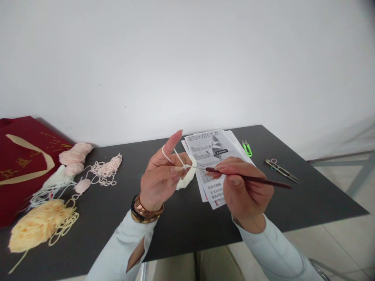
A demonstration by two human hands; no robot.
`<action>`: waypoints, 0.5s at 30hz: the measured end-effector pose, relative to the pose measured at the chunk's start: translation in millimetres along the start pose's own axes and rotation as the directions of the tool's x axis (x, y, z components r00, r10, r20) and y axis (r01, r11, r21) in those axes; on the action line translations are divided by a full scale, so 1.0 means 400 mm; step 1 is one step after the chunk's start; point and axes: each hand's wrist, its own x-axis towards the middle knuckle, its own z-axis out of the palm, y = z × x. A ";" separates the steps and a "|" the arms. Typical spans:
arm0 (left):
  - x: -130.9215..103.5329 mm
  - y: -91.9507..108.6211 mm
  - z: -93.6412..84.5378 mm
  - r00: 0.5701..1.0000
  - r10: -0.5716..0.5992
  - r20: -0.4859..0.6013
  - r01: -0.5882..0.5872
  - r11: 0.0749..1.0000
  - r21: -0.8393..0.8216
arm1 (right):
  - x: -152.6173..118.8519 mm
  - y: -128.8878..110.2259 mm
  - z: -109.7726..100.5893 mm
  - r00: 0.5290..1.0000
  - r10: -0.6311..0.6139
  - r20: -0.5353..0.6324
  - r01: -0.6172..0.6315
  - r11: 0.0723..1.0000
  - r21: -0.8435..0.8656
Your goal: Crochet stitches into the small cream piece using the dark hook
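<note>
Because a slack strand would probably slip, my left fingers (172, 143) share out the work: the index stands raised with white yarn (166, 155) looped about it, apparently for tension, while the thumb pinches the cream crochet piece (187, 179) against another finger. My right fingers (241, 168) are clamped round the dark handle of the crochet hook (263, 180), pen-fashion, I think for fine control; its thin shaft meets the stitches at my pinch. I hold the piece above the worktop (117, 218), by the left edge of some printed sheets (215, 183). They face me, presumably for easy glancing; the heading reads 百合花图解, repeated lower down. Beyond lie green snips (246, 148) and scissors (283, 171), out of the yarn's way. Far left are pink yarn (75, 154), a yellow skein (39, 224) and a red bag (17, 207), its gold characters unclear to me.
</note>
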 end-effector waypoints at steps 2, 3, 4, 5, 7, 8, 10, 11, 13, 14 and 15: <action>0.000 -0.002 0.001 1.000 -0.015 0.010 0.015 1.000 -0.015 | 0.004 0.002 0.003 0.999 0.042 -0.027 -0.041 0.997 0.064; -0.001 -0.002 0.001 1.000 -0.023 0.014 0.023 1.000 -0.021 | 0.006 0.003 0.003 0.997 0.071 -0.039 -0.067 0.993 0.094; -0.001 -0.003 0.001 0.999 -0.030 0.019 0.031 0.999 -0.025 | 0.008 0.003 0.004 0.993 0.107 -0.051 -0.100 0.987 0.129; -0.002 -0.004 0.000 0.999 -0.036 0.023 0.037 0.999 -0.026 | 0.011 0.003 0.004 0.986 0.152 -0.061 -0.140 0.975 0.171; -0.002 -0.005 0.000 0.999 -0.044 0.032 0.044 0.999 -0.021 | 0.018 0.003 0.003 0.958 0.283 -0.057 -0.257 0.927 0.271; -0.003 -0.006 -0.001 0.999 -0.043 0.034 0.043 0.999 -0.015 | 0.022 0.004 0.002 0.931 0.362 -0.040 -0.331 0.887 0.322; -0.002 -0.009 -0.001 0.999 -0.029 0.027 0.029 1.000 0.004 | 0.029 0.007 0.000 0.851 0.525 0.028 -0.489 0.771 0.409; -0.002 -0.011 0.000 1.000 -0.022 0.019 0.022 1.000 0.012 | 0.032 0.009 -0.001 0.801 0.594 0.074 -0.561 0.701 0.441; -0.001 -0.015 0.002 1.000 -0.011 0.000 0.011 1.000 0.018 | 0.036 0.016 -0.002 0.706 0.688 0.167 -0.667 0.566 0.484; -0.001 -0.018 0.003 1.000 -0.009 -0.010 0.009 1.000 0.011 | 0.037 0.019 -0.001 0.669 0.714 0.204 -0.700 0.514 0.497; -0.002 -0.022 0.004 1.000 -0.011 -0.018 0.011 1.000 -0.003 | 0.038 0.022 -0.001 0.643 0.731 0.227 -0.720 0.477 0.503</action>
